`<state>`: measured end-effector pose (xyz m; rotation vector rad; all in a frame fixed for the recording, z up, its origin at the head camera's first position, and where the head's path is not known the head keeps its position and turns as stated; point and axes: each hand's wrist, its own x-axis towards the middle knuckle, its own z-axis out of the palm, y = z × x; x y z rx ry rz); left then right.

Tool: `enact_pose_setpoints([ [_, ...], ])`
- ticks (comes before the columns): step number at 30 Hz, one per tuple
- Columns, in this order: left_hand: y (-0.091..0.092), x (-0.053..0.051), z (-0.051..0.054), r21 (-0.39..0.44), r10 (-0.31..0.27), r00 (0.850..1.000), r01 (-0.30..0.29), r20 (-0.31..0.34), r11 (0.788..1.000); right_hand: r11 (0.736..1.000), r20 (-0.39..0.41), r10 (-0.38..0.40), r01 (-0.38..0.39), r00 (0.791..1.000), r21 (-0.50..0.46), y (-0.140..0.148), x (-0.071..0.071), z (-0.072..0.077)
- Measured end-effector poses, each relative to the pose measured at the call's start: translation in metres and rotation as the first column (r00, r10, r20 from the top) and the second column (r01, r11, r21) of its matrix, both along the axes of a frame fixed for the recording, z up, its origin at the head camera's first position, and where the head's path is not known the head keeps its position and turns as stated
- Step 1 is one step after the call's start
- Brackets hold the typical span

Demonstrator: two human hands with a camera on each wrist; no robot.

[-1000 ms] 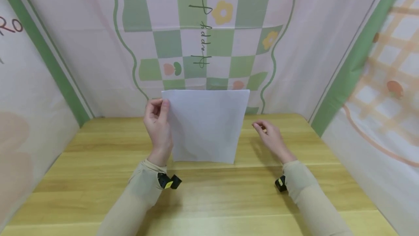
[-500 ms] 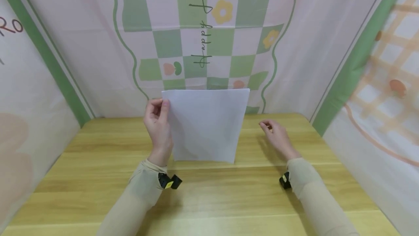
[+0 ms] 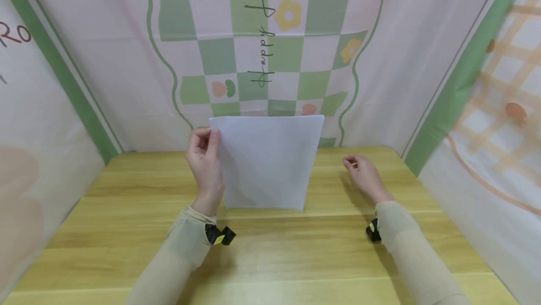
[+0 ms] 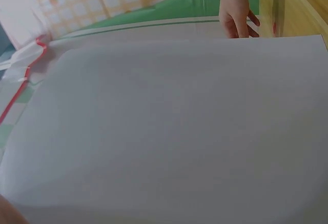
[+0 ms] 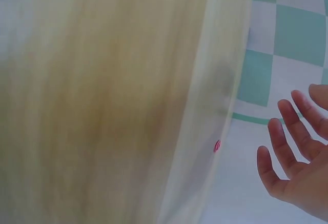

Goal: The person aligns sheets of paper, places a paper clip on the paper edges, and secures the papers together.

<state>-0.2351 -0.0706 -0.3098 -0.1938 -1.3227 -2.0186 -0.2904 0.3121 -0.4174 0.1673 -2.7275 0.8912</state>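
Now paper (image 3: 270, 164) and right hand (image 3: 366, 178) sit farther apart.

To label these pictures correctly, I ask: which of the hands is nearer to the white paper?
Left. The left hand pinches the white paper near its upper left corner; the right hand is apart from it, off to its right.

Soft, diffuse light brightens the head view, leaving faint shadows and a pale sheen on the yellow wood-grain table (image 3: 291, 248); the left wrist view is dim, greying the rectangular white paper sheet (image 4: 169, 131); the right wrist view is hazy, the table's grain blurred
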Motion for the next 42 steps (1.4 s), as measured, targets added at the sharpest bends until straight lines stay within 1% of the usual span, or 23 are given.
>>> enact_pose_setpoints([
  [3, 0.000, 0.000, 0.000, 0.005, 0.003, 1.000, -0.002, -0.002, 1.000, 1.000, 0.023, -0.014, 0.014, 1.000, 0.016, 0.004, -0.001, 0.000],
  [10, 0.000, 0.000, 0.001, 0.015, 0.000, 1.000, 0.000, -0.007, 1.000, 0.997, 0.108, -0.058, 0.053, 0.992, 0.054, 0.012, -0.002, 0.000],
  [19, 0.000, 0.000, 0.001, 0.022, 0.008, 1.000, -0.008, -0.010, 1.000, 0.993, 0.100, -0.090, 0.082, 0.991, 0.080, 0.017, -0.002, 0.002],
  [23, 0.000, 0.000, 0.002, 0.019, 0.007, 1.000, -0.006, -0.009, 1.000, 0.992, 0.114, -0.104, 0.095, 0.988, 0.087, 0.020, -0.004, 0.001],
  [26, 0.000, 0.000, 0.001, 0.020, 0.008, 1.000, -0.007, -0.010, 1.000, 0.990, 0.149, -0.116, 0.103, 0.982, 0.093, 0.022, -0.005, 0.001],
  [31, 0.000, 0.000, 0.000, 0.008, 0.013, 1.000, -0.013, -0.012, 1.000, 0.986, 0.226, -0.147, 0.125, 0.963, 0.106, 0.025, -0.006, 0.001],
  [36, 0.000, 0.000, -0.001, -0.004, 0.015, 1.000, -0.015, -0.011, 1.000, 0.980, 0.234, -0.170, 0.138, 0.957, 0.144, 0.026, -0.007, 0.000],
  [42, 0.000, 0.001, -0.001, 0.010, 0.010, 1.000, -0.010, -0.007, 1.000, 0.973, 0.259, -0.181, 0.135, 0.949, 0.188, 0.028, -0.009, -0.002],
])
